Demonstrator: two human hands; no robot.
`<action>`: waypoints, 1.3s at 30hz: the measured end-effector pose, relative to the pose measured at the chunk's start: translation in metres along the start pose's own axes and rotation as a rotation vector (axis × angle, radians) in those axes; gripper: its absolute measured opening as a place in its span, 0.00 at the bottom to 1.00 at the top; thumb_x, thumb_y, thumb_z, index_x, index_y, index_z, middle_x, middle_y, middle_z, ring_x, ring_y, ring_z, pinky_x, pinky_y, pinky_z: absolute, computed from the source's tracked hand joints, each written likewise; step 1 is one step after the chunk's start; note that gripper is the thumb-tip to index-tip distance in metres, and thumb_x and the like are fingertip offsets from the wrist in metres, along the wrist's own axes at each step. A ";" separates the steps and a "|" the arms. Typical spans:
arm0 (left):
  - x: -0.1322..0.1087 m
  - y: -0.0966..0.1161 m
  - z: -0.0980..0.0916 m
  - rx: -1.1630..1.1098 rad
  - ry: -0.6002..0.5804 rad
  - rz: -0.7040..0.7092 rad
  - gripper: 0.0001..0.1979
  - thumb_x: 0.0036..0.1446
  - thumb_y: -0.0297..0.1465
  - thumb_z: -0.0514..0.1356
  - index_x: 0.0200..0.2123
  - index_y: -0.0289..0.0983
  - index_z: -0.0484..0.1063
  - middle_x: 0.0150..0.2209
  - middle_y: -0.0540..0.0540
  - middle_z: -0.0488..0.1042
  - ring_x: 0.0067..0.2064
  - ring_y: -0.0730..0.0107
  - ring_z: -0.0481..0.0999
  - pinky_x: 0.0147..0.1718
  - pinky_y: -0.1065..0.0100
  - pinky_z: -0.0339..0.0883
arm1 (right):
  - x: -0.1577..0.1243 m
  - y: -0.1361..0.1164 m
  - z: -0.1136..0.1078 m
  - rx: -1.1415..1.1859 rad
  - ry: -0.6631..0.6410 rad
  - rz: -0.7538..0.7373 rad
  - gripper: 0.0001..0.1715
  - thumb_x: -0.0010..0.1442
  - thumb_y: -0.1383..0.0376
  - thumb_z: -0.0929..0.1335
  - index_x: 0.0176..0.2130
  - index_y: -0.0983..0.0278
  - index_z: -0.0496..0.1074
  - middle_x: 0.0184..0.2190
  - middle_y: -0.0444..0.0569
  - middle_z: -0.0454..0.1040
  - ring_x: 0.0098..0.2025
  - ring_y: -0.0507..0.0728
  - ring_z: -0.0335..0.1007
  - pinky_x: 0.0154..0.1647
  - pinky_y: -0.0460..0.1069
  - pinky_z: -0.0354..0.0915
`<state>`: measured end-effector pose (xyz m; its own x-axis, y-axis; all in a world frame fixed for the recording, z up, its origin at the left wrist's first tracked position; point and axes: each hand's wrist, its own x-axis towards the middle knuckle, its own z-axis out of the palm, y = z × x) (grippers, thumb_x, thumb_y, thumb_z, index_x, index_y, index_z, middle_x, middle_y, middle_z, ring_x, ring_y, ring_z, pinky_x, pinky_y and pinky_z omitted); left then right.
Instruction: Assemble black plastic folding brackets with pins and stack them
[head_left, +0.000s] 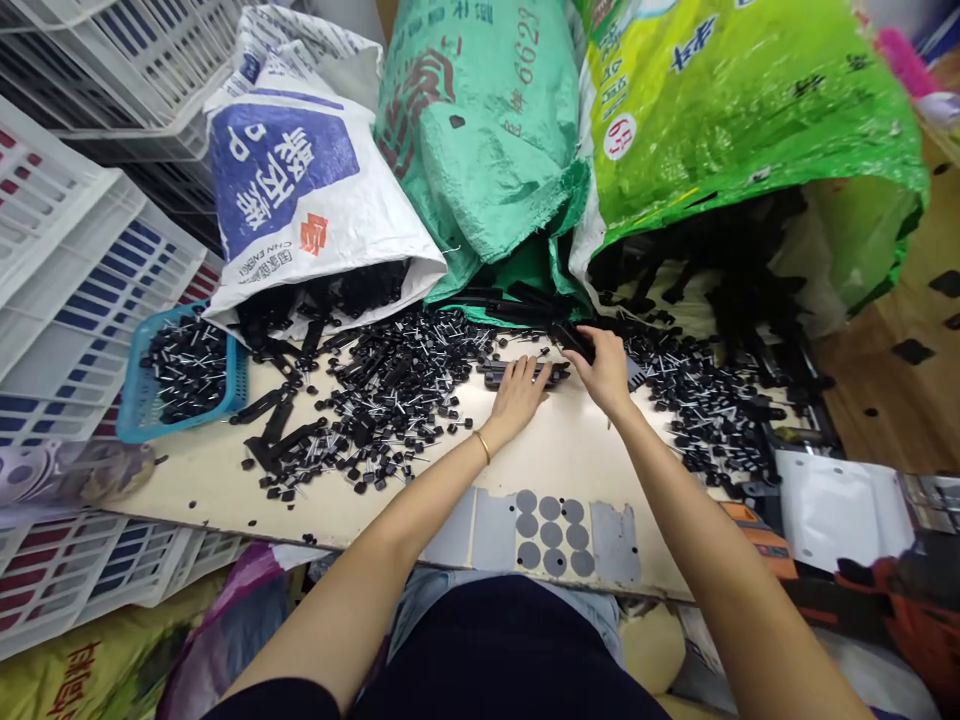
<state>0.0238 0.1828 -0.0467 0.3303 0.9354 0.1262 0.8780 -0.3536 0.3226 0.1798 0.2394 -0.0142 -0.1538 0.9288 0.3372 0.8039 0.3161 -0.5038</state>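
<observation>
My left hand (516, 392) lies with fingers stretched flat on a long black plastic strip (559, 373) on the pale board (570, 450). My right hand (604, 368) is just to its right, fingers curled around a black plastic piece (571, 338) at the far end of that strip. Heaps of small black parts with metal pins (397, 390) spread over the board on both sides of my hands.
Three open sacks lie at the back: white and blue (300, 190), dark green (487, 140), bright green (735, 120), spilling black parts. A blue basket (142, 400) of parts sits at left. White crates (67, 230) stack on the left. A white pouch (840, 510) lies at right.
</observation>
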 end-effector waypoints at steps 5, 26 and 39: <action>-0.004 -0.011 -0.010 -0.172 0.076 0.051 0.31 0.57 0.27 0.57 0.62 0.27 0.51 0.64 0.31 0.51 0.66 0.52 0.49 0.63 0.56 0.46 | -0.060 -0.023 -0.045 0.265 -0.147 0.079 0.25 0.57 0.53 0.67 0.51 0.61 0.66 0.42 0.52 0.71 0.41 0.59 0.67 0.39 0.53 0.64; -0.125 -0.083 -0.086 -0.107 0.298 -0.281 0.04 0.57 0.30 0.56 0.36 0.36 0.68 0.35 0.46 0.69 0.36 0.66 0.69 0.37 0.65 0.63 | -0.186 -0.067 -0.016 0.020 -0.594 0.321 0.21 0.52 0.56 0.70 0.29 0.60 0.53 0.27 0.43 0.64 0.28 0.54 0.62 0.26 0.47 0.54; -0.190 0.018 0.008 -0.265 0.147 -0.318 0.26 0.61 0.32 0.53 0.61 0.34 0.53 0.44 0.40 0.66 0.47 0.60 0.66 0.48 0.56 0.61 | -0.215 -0.080 0.003 0.085 -0.354 0.272 0.14 0.54 0.63 0.63 0.42 0.62 0.58 0.38 0.53 0.68 0.39 0.61 0.67 0.36 0.53 0.64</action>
<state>-0.0205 -0.0017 -0.0719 -0.0115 0.9941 0.1074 0.8027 -0.0548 0.5938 0.1471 0.0152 -0.0490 -0.1425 0.9846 -0.1016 0.7945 0.0525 -0.6050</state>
